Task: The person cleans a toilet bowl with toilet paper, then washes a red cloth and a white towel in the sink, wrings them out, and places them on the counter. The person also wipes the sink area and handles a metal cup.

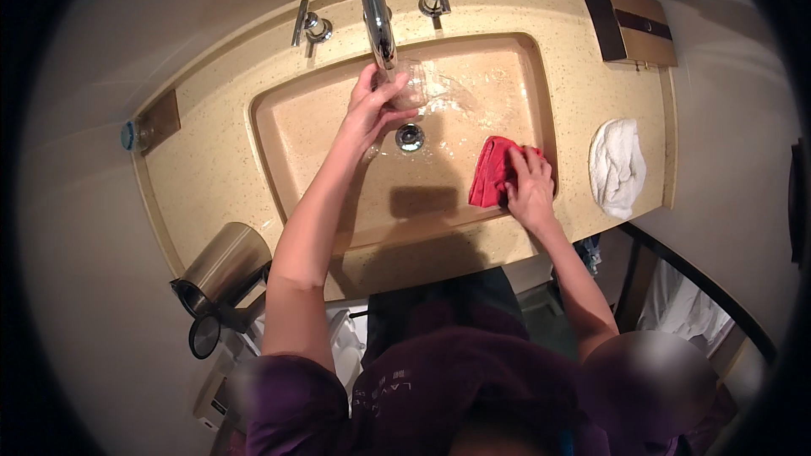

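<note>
My left hand [380, 101] grips a clear drinking glass [408, 85] under the chrome faucet spout [378, 19], inside the sink basin [304, 133]. Water splashes around the glass and spreads to the right over the basin floor. The metal drain [410, 137] lies just below my left fingers. At the basin's right front, my right hand [531, 187] rests on a folded red cloth [491, 171], its fingers on the fabric; the underside of the cloth and part of my thumb are hidden. Two chrome faucet handles [313, 26] [433, 0] flank the spout.
A white cloth [619, 168] lies on the right of the speckled counter [209, 190], with a brown box [643, 28] behind it. A stainless-steel kettle [225, 263], lid raised, stands at the left front. A blue-capped clear container [136, 135] is at the far left.
</note>
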Tool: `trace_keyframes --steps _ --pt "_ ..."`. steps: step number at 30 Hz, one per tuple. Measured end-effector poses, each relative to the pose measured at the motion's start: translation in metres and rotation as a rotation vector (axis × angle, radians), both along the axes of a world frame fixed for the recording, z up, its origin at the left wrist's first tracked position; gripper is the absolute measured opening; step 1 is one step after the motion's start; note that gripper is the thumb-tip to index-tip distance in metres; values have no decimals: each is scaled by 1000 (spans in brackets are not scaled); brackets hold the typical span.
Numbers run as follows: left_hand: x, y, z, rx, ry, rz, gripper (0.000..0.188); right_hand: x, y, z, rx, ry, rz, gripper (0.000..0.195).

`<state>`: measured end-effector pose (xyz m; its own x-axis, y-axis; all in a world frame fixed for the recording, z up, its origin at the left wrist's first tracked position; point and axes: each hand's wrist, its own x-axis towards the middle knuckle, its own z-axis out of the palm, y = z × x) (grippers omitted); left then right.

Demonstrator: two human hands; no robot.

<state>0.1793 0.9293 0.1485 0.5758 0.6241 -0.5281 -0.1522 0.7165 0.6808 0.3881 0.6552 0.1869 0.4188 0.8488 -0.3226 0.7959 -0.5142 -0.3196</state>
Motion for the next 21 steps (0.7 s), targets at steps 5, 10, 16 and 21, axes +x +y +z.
trace_keyframes --steps 5,10,16,21 --pt "-25 -17 37 343 246 -102 66 1 23 -19 -250 -79 38 67" --pt "-43 -37 69 1152 700 -248 85 -47 80 -70 -4 133 41 27" --pt "-55 -57 118 1328 701 -273 79 -131 151 -82 537 185 48 25" --pt "-77 -74 119 1201 767 -191 78 -120 140 -79 368 67 425 33"
